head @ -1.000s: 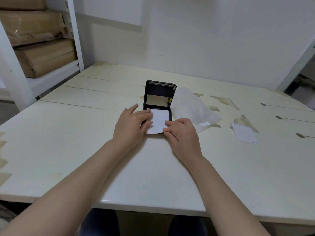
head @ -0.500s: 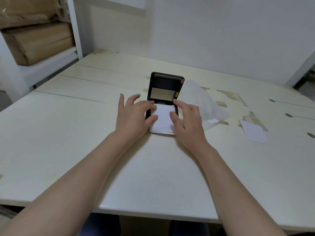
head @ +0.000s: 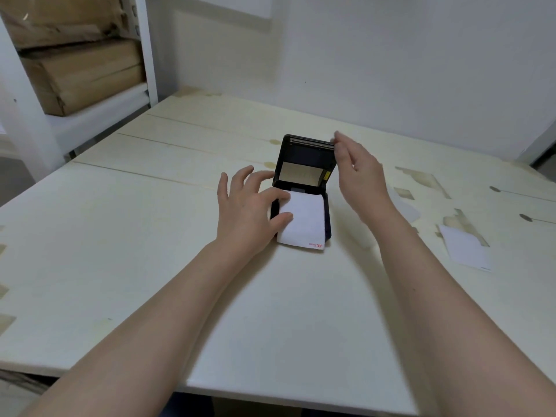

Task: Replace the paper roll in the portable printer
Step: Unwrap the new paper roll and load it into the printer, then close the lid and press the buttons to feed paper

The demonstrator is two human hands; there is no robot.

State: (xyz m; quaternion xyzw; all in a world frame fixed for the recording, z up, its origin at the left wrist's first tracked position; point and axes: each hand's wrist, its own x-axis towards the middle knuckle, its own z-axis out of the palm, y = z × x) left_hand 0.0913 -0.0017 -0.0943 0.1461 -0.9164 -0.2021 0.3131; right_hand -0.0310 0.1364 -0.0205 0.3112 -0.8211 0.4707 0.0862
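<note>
Seemingly near the end, the left hand is pressing flat, fingers spread, on the paper trailing from the printer mid-tabletop, while the right hand, loosely open, is touching the raised lid, not yet closed.

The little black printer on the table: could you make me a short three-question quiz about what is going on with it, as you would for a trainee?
1. True or false: the printer's lid stands open.
2. Which hand rests on the white paper trailing out of the printer? A) left hand B) right hand C) neither
3. Fill in: the right hand's fingertips are at the lid's top ___ corner.

Key: 1 true; 2 A; 3 right.
</note>
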